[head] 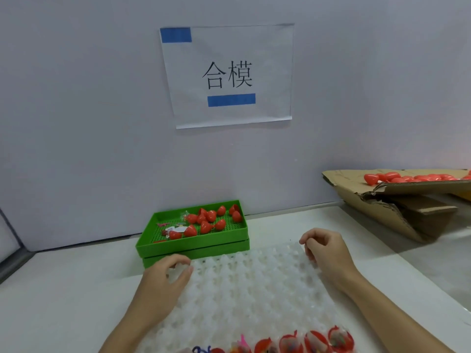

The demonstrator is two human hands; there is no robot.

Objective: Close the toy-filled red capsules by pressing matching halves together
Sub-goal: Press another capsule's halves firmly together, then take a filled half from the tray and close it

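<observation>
Spanning the whole background, a pale grey wall (102, 98) carries a white paper sign (229, 75) with two black characters and two blue tape strips. Below it lies a white table surface (63, 289). At the surface's right edge a torn brown cardboard box (397, 212) holds a heap of red capsule pieces (407, 177).

Nearest the camera, a translucent white plastic tray with rows of moulded cups (249, 289) covers the front middle of the surface. Along its near edge sit open red capsule halves filled with small toys (316, 341), in a row running toward the near right corner.

Behind the tray, against the wall, two stacked green plastic trays (193, 247) hold loose red capsule halves (211, 220) and a few small bagged toys (175, 229).

The left hand (165, 278) rests at the tray's far left corner, fingers curled over its edge and apparently gripping it. The right hand (326, 250) sits at the far right corner, fingers bent downward onto the tray edge; whether they pinch it I cannot tell.
</observation>
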